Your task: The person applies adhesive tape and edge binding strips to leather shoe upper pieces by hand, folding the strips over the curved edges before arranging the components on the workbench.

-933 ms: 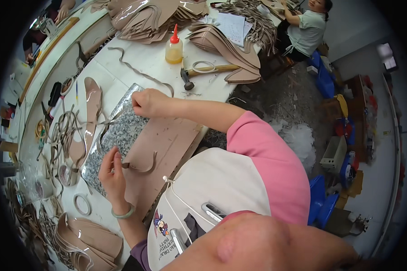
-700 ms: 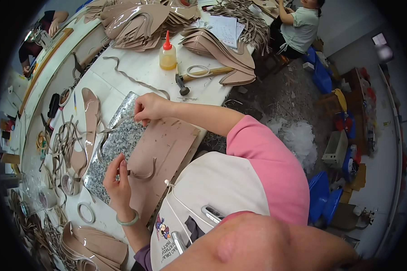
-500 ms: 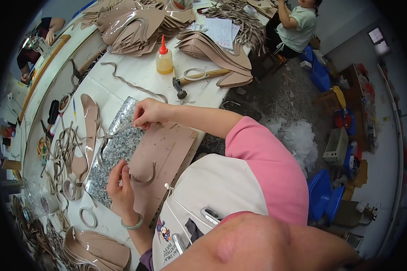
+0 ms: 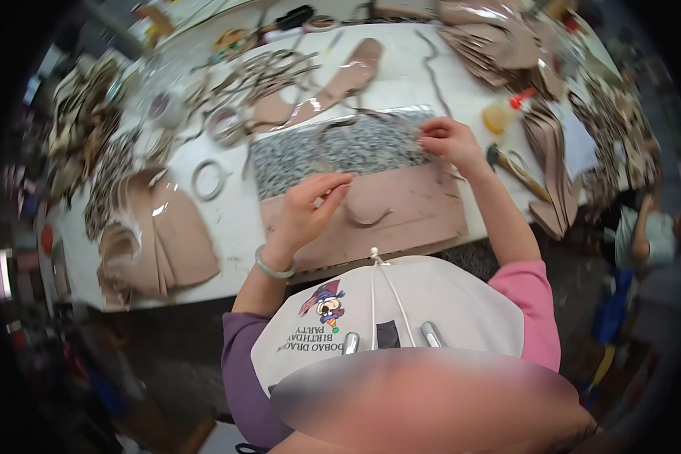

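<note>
In front of me lies a flat board, its far part speckled grey stone-like (image 4: pixel 287 159) and its near part a pinkish-beige sheet (image 4: pixel 424 204). My left hand (image 4: pixel 310 208) hovers over the line where the two meet, fingertips pinched together. Whatever they may hold is too small to see. At the board's far right, my right hand (image 4: pixel 452 145) is closed, its fingertips at the end of a thin grey-brown strip (image 4: pixel 382 113) along the speckled part. A short curled strip (image 4: pixel 369 222) rests on the beige sheet between my hands.
Beyond the board are a long beige sole-shaped piece (image 4: pixel 356 68) and tangled strips (image 4: pixel 268 72). Tape rolls (image 4: pixel 209 180) and a fanned beige stack (image 4: pixel 159 234) sit left. On the right are a red-tipped glue bottle (image 4: pixel 499 115), a hammer (image 4: pixel 518 172) and more stacked pieces (image 4: pixel 548 166).
The view has swung round, so the board now lies straight ahead. My left hand has come to the edge of the speckled area. My right hand stays at the board's far right.
</note>
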Demonstrator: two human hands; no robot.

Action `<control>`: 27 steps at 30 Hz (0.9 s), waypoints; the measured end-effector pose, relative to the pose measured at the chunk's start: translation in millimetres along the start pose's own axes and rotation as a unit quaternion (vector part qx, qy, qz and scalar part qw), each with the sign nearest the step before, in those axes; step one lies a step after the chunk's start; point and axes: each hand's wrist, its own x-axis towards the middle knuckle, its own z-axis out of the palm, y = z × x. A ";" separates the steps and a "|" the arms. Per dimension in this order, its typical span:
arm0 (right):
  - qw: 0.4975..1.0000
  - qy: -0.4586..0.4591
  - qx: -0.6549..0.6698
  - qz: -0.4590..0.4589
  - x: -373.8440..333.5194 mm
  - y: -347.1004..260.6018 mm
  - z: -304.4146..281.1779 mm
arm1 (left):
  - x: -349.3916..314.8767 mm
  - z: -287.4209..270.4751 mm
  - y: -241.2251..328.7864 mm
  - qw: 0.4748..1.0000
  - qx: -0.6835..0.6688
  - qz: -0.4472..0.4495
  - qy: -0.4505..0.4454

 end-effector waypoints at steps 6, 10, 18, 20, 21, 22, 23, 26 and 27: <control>0.990 0.075 -0.116 -0.021 16.5 11.5 -17.7 | -17.1 -19.4 -2.0 0.999 -0.013 -0.031 0.024; 0.986 0.074 -0.147 -0.029 26.9 19.9 -24.8 | -35.5 -21.5 -12.0 0.995 -0.026 -0.026 0.089; 0.995 0.085 -0.052 0.019 27.8 15.0 -19.5 | -50.8 -33.0 -27.5 0.988 -0.025 -0.094 0.116; 0.993 0.100 -0.057 0.008 29.5 9.6 -13.4 | -52.6 -45.5 -24.8 0.978 -0.017 -0.122 0.165; 0.993 0.105 -0.050 0.011 29.2 4.6 -10.4 | -50.7 -54.3 -24.2 0.977 -0.001 -0.120 0.176; 0.990 0.120 -0.068 0.007 32.4 8.7 -13.0 | -47.5 -66.8 -27.4 0.975 0.019 -0.116 0.189; 0.990 0.128 -0.056 -0.003 35.9 14.9 -15.9 | -44.7 -79.4 -35.5 0.974 0.027 -0.109 0.197; 0.983 0.173 -0.065 -0.005 36.6 20.7 -21.0 | -27.5 -118.4 -73.3 0.960 0.055 -0.106 0.255; 0.983 0.178 -0.055 -0.004 38.0 25.9 -26.2 | -16.5 -129.2 -79.0 0.961 0.054 -0.105 0.249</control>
